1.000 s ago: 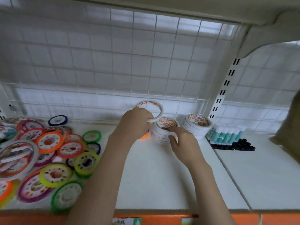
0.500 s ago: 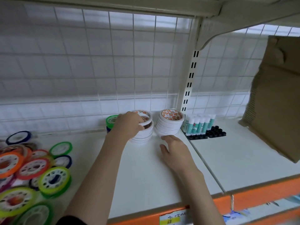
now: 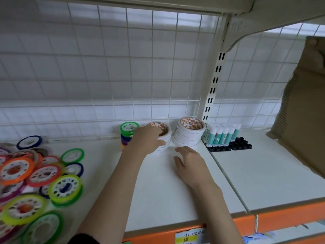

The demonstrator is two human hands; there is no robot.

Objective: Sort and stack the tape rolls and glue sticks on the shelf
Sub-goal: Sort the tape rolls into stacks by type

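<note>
White wire-grid backing closes off the shelf [image 3: 158, 191]. Against it stand two stacks of white tape rolls; the left hand [image 3: 148, 138] rests atop the left stack [image 3: 163, 141], fingers curled round its top roll. Right hand [image 3: 190, 162] lies flat and relaxed, just in front of the right stack [image 3: 189, 136]. Loose coloured tape rolls [image 3: 40, 175] lie well left of the stacks, nearer the left hand; glue sticks [image 3: 222, 134] stand just right.

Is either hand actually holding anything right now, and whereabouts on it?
The left hand grips the nearer white tape stack at its top rolls, fingers over the rim and thumb on the side. The right hand holds nothing.
</note>
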